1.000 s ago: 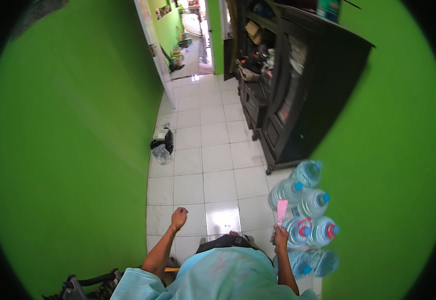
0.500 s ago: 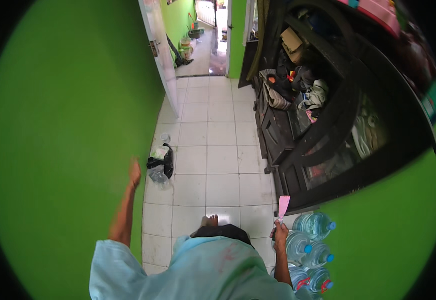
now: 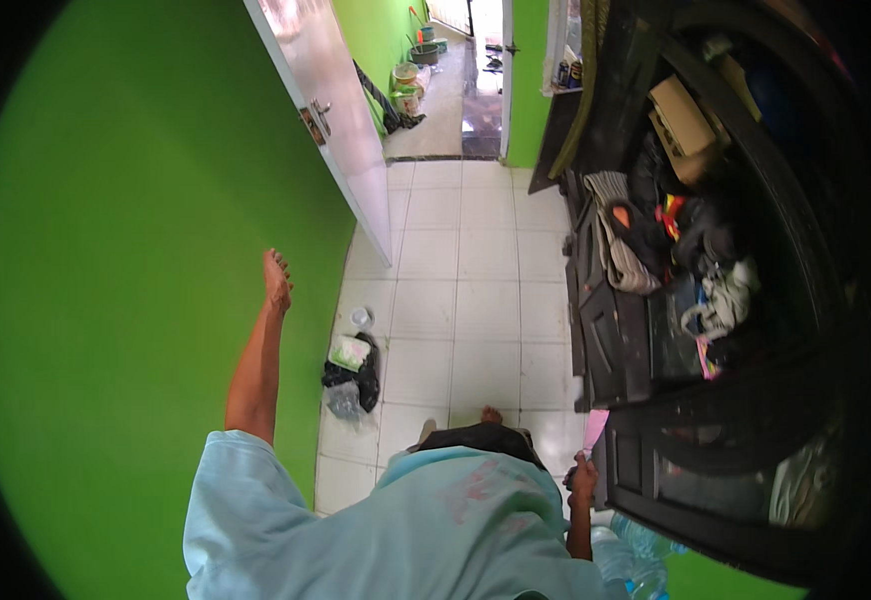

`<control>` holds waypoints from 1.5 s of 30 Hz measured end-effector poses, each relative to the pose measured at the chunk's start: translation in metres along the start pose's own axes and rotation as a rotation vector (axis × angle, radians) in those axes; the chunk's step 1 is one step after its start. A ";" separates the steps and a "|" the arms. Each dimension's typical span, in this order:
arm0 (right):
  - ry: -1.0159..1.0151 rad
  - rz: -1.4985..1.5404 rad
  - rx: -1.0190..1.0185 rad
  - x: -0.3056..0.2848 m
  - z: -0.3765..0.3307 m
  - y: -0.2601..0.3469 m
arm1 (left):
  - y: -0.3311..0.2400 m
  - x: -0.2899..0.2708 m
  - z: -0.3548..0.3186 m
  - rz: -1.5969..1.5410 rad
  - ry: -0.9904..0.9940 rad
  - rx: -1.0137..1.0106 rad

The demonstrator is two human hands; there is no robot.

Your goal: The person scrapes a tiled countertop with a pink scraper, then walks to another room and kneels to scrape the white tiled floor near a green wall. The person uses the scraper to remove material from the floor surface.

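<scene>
Green walls are flanking a white tiled floor (image 3: pixel 456 300); left hand (image 3: pixel 278 280) is pressing flat and open against the wall, right hand (image 3: pixel 583 478) is gripping a pink sheet (image 3: pixel 596 428) beside the dark cabinet (image 3: pixel 636 340), seemingly light and flimsy, best pinched by its lower edge

The wall (image 3: pixel 136 250) at nine o'clock is bright green. White floor tiles (image 3: pixel 456 300) run toward twelve, beside a black cabinet (image 3: pixel 626 340). A pink item (image 3: pixel 596 428) shows at five.

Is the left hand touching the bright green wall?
Cannot tell. In the head view the left hand is raised flat against the bright green wall, but no contact or gap shows plainly.
</scene>
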State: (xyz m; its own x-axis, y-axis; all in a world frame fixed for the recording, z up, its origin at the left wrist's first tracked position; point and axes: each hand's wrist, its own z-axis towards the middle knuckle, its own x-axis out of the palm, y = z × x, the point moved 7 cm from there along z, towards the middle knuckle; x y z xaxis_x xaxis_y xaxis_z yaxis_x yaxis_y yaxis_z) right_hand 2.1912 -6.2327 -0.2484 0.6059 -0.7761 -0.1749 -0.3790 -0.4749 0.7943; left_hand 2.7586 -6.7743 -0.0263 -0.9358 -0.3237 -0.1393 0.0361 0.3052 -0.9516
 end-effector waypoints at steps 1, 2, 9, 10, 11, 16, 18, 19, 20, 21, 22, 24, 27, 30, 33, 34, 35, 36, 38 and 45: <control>0.022 0.004 -0.008 0.018 0.014 0.014 | -0.015 0.000 0.023 0.014 0.003 0.029; 0.015 -0.023 -0.044 0.030 0.026 0.035 | -0.027 0.006 0.043 0.022 0.018 0.042; -0.075 -0.018 -0.061 0.106 0.084 0.139 | -0.114 0.023 0.243 0.071 0.004 0.181; -0.099 -0.014 -0.070 0.115 0.091 0.139 | -0.131 0.022 0.280 0.063 0.024 0.163; -0.117 -0.014 -0.082 0.130 0.094 0.139 | -0.149 0.015 0.316 0.052 0.036 0.145; -0.299 0.036 0.091 0.170 0.063 0.136 | -0.182 0.068 0.457 0.137 0.179 0.217; -0.337 -0.012 0.182 0.201 0.054 0.136 | -0.191 0.061 0.507 0.087 0.293 0.308; -0.359 0.002 0.232 0.210 0.050 0.125 | -0.188 0.065 0.530 0.089 0.379 0.267; -0.375 0.019 0.251 0.220 0.043 0.124 | -0.186 0.067 0.548 0.095 0.462 0.226; -0.397 0.035 0.264 0.230 0.037 0.125 | -0.179 0.076 0.563 0.095 0.549 0.182; -0.423 0.024 0.291 0.236 0.031 0.125 | -0.168 0.086 0.575 0.095 0.585 0.148; -0.429 0.034 0.342 0.258 0.030 0.122 | -0.187 0.082 0.590 0.136 0.769 0.211; -0.425 0.042 0.374 0.279 0.030 0.111 | -0.203 0.073 0.581 0.065 1.067 0.232; -0.447 0.044 0.397 0.287 0.033 0.115 | -0.184 0.089 0.582 -0.029 0.687 0.028; -0.430 0.042 0.383 0.296 0.062 0.127 | -0.189 0.184 0.522 0.143 0.781 0.152; -0.439 0.031 0.388 0.299 0.072 0.132 | -0.191 0.231 0.489 0.236 0.861 0.238; -0.415 0.032 0.381 0.308 0.088 0.138 | -0.209 0.257 0.467 0.280 0.864 0.308; -0.390 0.037 0.373 0.320 0.108 0.143 | -0.224 0.285 0.450 0.306 0.870 0.361; -0.362 0.045 0.350 0.338 0.143 0.158 | -0.232 0.333 0.449 0.266 0.744 0.372; -0.291 0.092 0.282 0.376 0.244 0.226 | -0.282 0.548 0.384 0.900 0.329 1.429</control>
State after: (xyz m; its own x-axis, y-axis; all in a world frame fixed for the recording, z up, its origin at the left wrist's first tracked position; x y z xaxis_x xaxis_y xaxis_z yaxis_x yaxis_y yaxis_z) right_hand 2.1630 -6.7326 -0.2765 0.3527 -0.8864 -0.2998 -0.6236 -0.4616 0.6310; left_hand 2.3700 -7.3820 0.0603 -0.4686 -0.2722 -0.8404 0.6376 -0.7627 -0.1084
